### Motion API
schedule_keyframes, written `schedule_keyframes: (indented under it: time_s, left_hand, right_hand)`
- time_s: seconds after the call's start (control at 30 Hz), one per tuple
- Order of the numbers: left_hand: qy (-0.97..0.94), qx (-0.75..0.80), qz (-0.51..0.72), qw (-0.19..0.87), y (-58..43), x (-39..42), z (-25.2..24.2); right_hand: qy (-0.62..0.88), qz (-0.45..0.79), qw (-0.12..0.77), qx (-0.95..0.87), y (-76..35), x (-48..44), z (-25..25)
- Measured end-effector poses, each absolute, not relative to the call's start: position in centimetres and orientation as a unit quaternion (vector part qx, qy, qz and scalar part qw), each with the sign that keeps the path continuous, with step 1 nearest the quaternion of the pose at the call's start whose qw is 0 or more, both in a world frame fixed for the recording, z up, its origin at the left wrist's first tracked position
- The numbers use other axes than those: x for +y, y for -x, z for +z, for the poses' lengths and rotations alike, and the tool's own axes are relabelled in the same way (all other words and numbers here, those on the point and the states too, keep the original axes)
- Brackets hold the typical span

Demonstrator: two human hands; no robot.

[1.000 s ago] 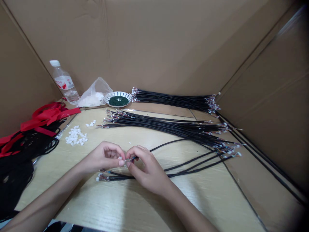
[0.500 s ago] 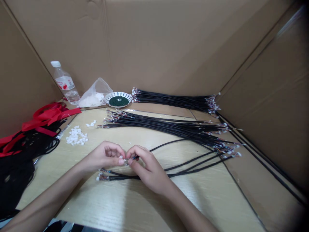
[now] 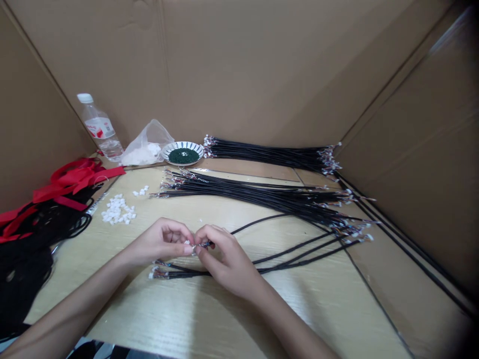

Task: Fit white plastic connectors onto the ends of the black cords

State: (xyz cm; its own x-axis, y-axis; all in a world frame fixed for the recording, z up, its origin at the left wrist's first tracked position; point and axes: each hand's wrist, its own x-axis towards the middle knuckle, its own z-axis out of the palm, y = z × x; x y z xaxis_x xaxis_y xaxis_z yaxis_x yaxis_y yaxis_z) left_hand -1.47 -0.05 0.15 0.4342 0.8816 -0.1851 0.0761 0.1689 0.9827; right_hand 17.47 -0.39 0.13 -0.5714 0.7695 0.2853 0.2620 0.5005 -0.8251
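Note:
My left hand (image 3: pixel 164 243) pinches a small white connector (image 3: pixel 187 243) between thumb and fingertips. Close beside it, my right hand (image 3: pixel 222 254) grips the thin wires at the end of a black cable (image 3: pixel 243 227). The fingertips of both hands nearly touch, and the bare wire ends between them are too small to make out. The cable runs from my right hand back to the right. Under my hands lie a few more black cables (image 3: pixel 307 260) with coloured wires and white connectors (image 3: pixel 152 273) at their left ends. A pile of loose white connectors (image 3: pixel 118 209) sits left of my hands.
Behind my hands lies a bundle of black cables (image 3: pixel 239 192), with another bundle (image 3: pixel 265 152) at the cardboard wall. A plate of dark green grains (image 3: pixel 183 156), a plastic bag (image 3: pixel 145 149) and a water bottle (image 3: pixel 100 129) stand at back left. Red ribbon (image 3: pixel 75 179) and black cords (image 3: pixel 26 269) lie left.
My right thumb and fingers have shifted very slightly left along the wires, toward the white connector. My left hand stays nearly still.

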Motion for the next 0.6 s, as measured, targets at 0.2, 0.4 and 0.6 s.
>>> schedule_keyframes:
  time_s: [0.2, 0.4, 0.6]
  left_hand:
    - [-0.572, 0.436, 0.323, 0.615, 1.48, -0.07, -0.06]
    - [-0.58, 0.464, 0.334, 0.58, 1.34, -0.17, -0.26]
    - [-0.646, 0.48, 0.314, 0.504, 1.25, -0.46, -0.2]
  right_hand:
    - [0.337, 0.379, 0.323, -0.799, -17.36, -0.3, -0.03]
    - [0.353, 0.385, 0.313, -0.793, -17.26, -0.33, -0.28]
    - [0.376, 0.404, 0.3, -0.778, -17.2, -0.39, -0.32]
